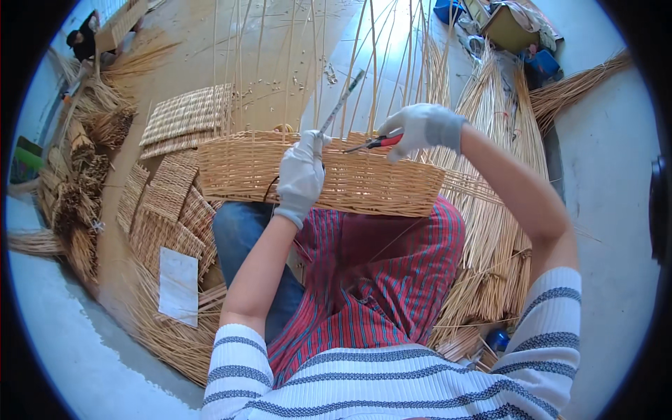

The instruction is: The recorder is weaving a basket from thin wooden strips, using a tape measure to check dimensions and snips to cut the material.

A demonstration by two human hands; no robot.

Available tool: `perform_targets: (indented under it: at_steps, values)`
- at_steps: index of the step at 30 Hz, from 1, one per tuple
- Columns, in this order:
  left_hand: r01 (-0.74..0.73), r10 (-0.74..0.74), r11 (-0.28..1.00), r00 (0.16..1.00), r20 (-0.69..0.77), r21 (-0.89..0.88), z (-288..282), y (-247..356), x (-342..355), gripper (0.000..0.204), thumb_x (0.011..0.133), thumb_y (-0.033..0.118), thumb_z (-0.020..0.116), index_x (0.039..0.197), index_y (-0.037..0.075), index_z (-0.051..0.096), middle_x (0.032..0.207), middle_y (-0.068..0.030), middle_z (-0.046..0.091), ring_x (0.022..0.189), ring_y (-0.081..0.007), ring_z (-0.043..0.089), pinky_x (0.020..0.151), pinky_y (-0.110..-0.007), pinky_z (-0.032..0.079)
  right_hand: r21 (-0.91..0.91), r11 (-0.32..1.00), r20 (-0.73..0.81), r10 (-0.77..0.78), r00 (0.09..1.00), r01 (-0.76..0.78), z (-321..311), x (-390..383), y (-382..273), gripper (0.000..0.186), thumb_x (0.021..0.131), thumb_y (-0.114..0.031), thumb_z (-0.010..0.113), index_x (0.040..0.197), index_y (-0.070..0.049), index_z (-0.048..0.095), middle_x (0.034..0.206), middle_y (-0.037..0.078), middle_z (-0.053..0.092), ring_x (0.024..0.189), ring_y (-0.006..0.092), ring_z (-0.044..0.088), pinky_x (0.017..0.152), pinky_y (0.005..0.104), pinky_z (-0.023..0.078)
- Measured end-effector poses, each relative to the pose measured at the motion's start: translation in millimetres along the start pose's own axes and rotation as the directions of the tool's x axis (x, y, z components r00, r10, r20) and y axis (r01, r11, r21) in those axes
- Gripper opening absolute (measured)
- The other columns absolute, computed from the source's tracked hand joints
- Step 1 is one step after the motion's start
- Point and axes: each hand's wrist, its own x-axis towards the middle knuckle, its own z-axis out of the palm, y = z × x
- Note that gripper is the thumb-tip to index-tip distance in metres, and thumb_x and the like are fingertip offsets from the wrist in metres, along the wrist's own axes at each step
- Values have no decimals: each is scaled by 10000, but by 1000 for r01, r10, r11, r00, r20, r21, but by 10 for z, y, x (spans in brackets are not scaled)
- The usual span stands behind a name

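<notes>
Partly curled hands [302,171] [421,128] — strip [341,105] left, tool [385,141] right

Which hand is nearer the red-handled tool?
Right. The right hand holds the red-handled tool; the left hand is left of it, at the woven basket, holding a thin strip.

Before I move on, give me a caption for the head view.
At a wicker basket, the gloved left hand holds a thin strip, the gloved right hand a red-handled tool.
</notes>
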Motion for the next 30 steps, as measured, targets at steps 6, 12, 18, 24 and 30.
perform_targets:
  at_steps: [6,12,18,24,30]
  values:
    - [197,-188,939,980,61,-281,-13,188,-11,166,1063,147,496,1086,94,651,735,-65,666,508,-128,551,481,-335,417,-161,981,316,155,936,-108,-453,488,-160,665,697,-544,782,1275,-224,707,1080,93,749,930,230,703,830,362,559]
    - [164,-200,896,979,-46,-412,49,78,13,184,1067,144,484,1099,70,650,825,-89,719,528,-145,521,524,-351,423,-449,893,5,44,999,-37,-295,355,-501,366,711,-376,792,968,-116,788,779,64,716,730,235,689,601,397,546]
    - [94,-90,991,995,44,-96,-59,-63,1,113,1025,132,525,1041,83,625,843,-131,708,663,-343,640,600,-466,477,-510,844,7,197,980,-166,-324,89,-474,215,882,-276,668,938,-87,756,811,98,709,784,249,723,629,396,589]
    - [-2,-7,991,997,71,134,-15,-36,44,123,1027,194,520,1022,96,594,834,-137,702,781,-369,673,679,-512,491,401,915,-526,194,828,39,764,31,-330,200,875,-249,704,977,-100,618,858,184,663,831,401,661,749,458,524]
    - [329,-369,328,908,200,-886,101,-214,-269,234,1104,256,398,1137,102,571,1266,-100,648,772,-111,656,576,-240,511,510,858,-716,387,581,56,1256,488,-728,159,890,-163,645,1039,-126,604,900,184,683,870,412,666,726,508,508]
